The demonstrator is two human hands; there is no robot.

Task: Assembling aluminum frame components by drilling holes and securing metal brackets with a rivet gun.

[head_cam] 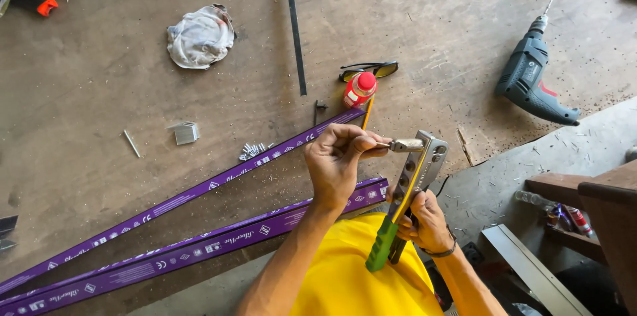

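Observation:
My right hand (pixel 424 220) grips the green and black handles of a hand rivet tool (pixel 415 173), held up above my lap with its grey metal head pointing left. My left hand (pixel 338 157) pinches a small rivet at the tool's nose (pixel 398 145), fingers closed around it. Below my hands lie long purple metal strips (pixel 199 249) across the concrete floor. A second purple strip (pixel 199 190) runs diagonally further out. A small pile of loose rivets (pixel 252 151) rests beside that strip.
A grey-blue power drill (pixel 531 77) lies on the floor at right. A red-capped bottle (pixel 359 88), dark safety glasses (pixel 369 69), a crumpled white rag (pixel 199 36), a thin dark bar (pixel 295 30) and a small metal bracket (pixel 186 133) are scattered about. A wooden bench (pixel 597 196) stands at right.

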